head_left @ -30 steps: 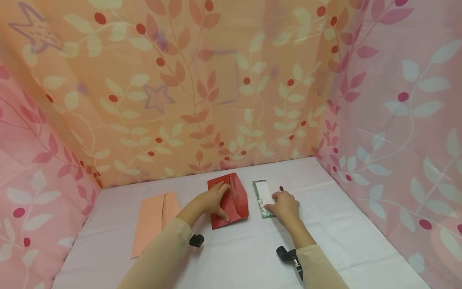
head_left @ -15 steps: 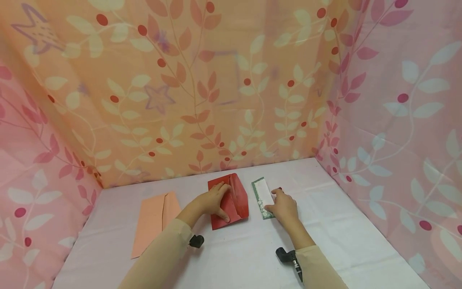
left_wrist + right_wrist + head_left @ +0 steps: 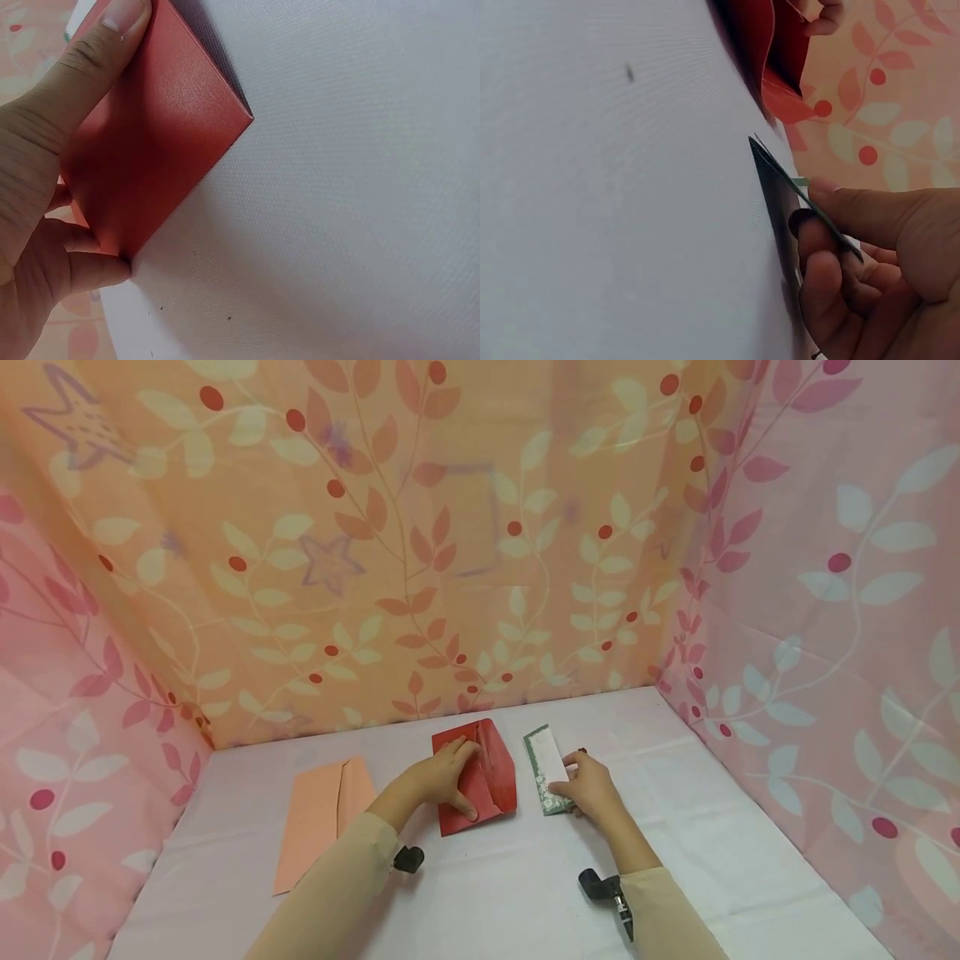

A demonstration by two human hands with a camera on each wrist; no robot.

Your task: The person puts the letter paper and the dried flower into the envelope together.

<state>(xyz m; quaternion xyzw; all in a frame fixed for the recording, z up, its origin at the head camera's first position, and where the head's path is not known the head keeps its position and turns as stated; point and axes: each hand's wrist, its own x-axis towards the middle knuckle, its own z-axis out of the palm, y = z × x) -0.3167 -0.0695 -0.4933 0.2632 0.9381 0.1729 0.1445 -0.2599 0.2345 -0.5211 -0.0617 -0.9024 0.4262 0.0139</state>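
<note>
In the head view my left hand point(image 3: 448, 777) grips a red envelope point(image 3: 491, 797) whose flap stands open on its right side. The left wrist view has the thumb lying across the envelope point(image 3: 169, 127) and other fingers at its far edge. Right of it, my right hand point(image 3: 592, 785) pinches a narrow white card with a green floral border point(image 3: 547, 760). Seen edge-on from the right wrist, the card point(image 3: 780, 176) sits tilted between thumb and curled fingers, its near edge raised off the cloth. A small dark red thing point(image 3: 582, 750) shows beyond the right fingers; its kind is unclear.
A peach envelope point(image 3: 311, 818) lies at the left, partly covered by the left sleeve. White cloth point(image 3: 510, 893) covers the table. Patterned curtains point(image 3: 450, 568) enclose the back and both sides.
The card has turned slightly and its right side has come up, with the right fingers now curled under it. The left hand and the red envelope have stayed in place.
</note>
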